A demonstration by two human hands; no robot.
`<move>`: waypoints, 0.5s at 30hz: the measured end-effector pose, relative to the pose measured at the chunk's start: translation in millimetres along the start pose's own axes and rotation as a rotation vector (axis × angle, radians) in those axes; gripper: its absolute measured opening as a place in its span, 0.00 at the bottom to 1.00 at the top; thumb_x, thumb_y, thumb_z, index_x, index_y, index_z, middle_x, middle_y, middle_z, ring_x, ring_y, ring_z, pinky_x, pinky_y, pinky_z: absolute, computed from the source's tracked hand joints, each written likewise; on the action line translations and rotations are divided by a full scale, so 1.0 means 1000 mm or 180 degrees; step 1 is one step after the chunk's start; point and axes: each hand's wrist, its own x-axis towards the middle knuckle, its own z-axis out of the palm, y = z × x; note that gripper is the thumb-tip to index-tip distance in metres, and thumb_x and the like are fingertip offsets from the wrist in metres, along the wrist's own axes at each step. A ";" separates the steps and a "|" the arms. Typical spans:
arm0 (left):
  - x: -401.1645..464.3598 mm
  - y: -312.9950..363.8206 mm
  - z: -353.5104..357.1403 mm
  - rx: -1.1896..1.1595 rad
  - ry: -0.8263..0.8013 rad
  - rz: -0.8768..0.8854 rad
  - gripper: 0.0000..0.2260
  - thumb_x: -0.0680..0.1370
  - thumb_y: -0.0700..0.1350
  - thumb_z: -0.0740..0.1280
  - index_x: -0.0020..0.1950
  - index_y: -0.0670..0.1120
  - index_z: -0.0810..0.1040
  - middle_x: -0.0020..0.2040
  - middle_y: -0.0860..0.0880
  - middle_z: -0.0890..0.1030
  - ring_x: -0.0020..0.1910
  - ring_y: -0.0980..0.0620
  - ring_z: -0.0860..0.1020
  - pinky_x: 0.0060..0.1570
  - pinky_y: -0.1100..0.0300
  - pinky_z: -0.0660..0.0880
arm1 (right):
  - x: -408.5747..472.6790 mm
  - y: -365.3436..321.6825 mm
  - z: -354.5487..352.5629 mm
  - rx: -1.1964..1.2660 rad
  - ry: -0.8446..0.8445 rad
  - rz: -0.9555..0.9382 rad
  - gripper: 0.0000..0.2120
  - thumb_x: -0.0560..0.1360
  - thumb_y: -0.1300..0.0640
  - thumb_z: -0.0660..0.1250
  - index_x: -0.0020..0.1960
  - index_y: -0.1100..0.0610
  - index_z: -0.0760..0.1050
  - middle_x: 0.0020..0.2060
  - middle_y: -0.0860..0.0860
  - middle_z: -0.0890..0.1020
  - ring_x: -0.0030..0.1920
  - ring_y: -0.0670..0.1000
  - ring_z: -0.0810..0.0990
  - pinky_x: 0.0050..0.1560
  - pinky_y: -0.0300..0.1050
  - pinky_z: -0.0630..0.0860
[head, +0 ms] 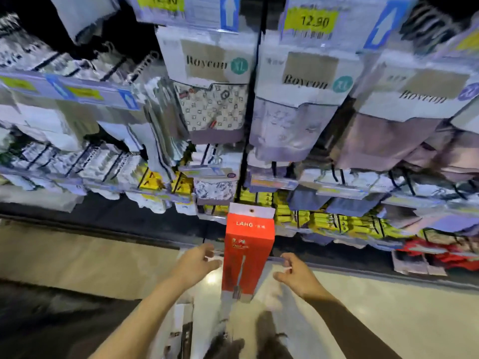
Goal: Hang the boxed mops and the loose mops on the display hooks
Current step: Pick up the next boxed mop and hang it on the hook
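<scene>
A tall red mop box (247, 252) with a white hang tab and the word LAHG stands upright in the middle, between my two hands. My left hand (199, 264) is just left of the box with relaxed fingers pointing toward its side; I cannot tell whether they touch it. My right hand (295, 274) hovers a short way right of the box, fingers loosely curled, holding nothing. A white box (181, 325) with dark print lies on the floor below, beside my left forearm.
A display wall of hanging packaged garments (215, 99) with yellow price tags (311, 20) fills the upper view. Yellow packs (326, 221) and red goods (445, 252) hang lower right. The pale floor (77, 257) stretches left and right. Dark shoes (269, 335) show at the bottom.
</scene>
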 end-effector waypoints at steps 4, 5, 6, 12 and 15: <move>0.054 -0.008 0.000 0.0279 0.0028 0.0122 0.22 0.74 0.49 0.71 0.66 0.44 0.73 0.60 0.49 0.79 0.56 0.49 0.78 0.52 0.59 0.72 | 0.045 -0.002 0.007 -0.0117 0.0002 0.0029 0.27 0.74 0.57 0.69 0.70 0.59 0.63 0.58 0.52 0.75 0.53 0.53 0.77 0.48 0.43 0.74; 0.068 -0.008 0.001 0.0302 0.0035 0.0161 0.24 0.73 0.49 0.71 0.67 0.43 0.72 0.59 0.49 0.79 0.57 0.48 0.78 0.51 0.61 0.71 | 0.057 -0.003 0.007 -0.0083 0.0004 -0.0017 0.27 0.73 0.58 0.71 0.68 0.59 0.64 0.52 0.48 0.75 0.51 0.50 0.75 0.43 0.36 0.73; 0.080 -0.007 0.002 0.0298 0.0021 0.0195 0.27 0.73 0.48 0.72 0.69 0.42 0.70 0.59 0.49 0.78 0.59 0.48 0.77 0.50 0.62 0.70 | 0.067 -0.004 0.008 0.0023 0.0028 -0.0055 0.26 0.72 0.59 0.72 0.66 0.58 0.65 0.48 0.44 0.74 0.51 0.48 0.74 0.40 0.30 0.72; 0.137 0.000 0.021 -0.0242 0.0015 0.0630 0.21 0.68 0.39 0.76 0.57 0.51 0.73 0.51 0.55 0.77 0.52 0.55 0.78 0.36 0.79 0.67 | 0.115 0.001 0.011 0.0756 0.0162 -0.0306 0.35 0.64 0.69 0.76 0.65 0.55 0.63 0.48 0.48 0.80 0.42 0.38 0.81 0.38 0.32 0.76; 0.152 -0.001 0.030 -0.0388 -0.0022 0.0748 0.27 0.65 0.38 0.78 0.59 0.51 0.71 0.53 0.53 0.79 0.54 0.53 0.78 0.45 0.67 0.73 | 0.128 0.005 0.014 0.1232 -0.0100 -0.0599 0.42 0.57 0.70 0.75 0.67 0.63 0.59 0.49 0.50 0.79 0.44 0.39 0.84 0.39 0.31 0.77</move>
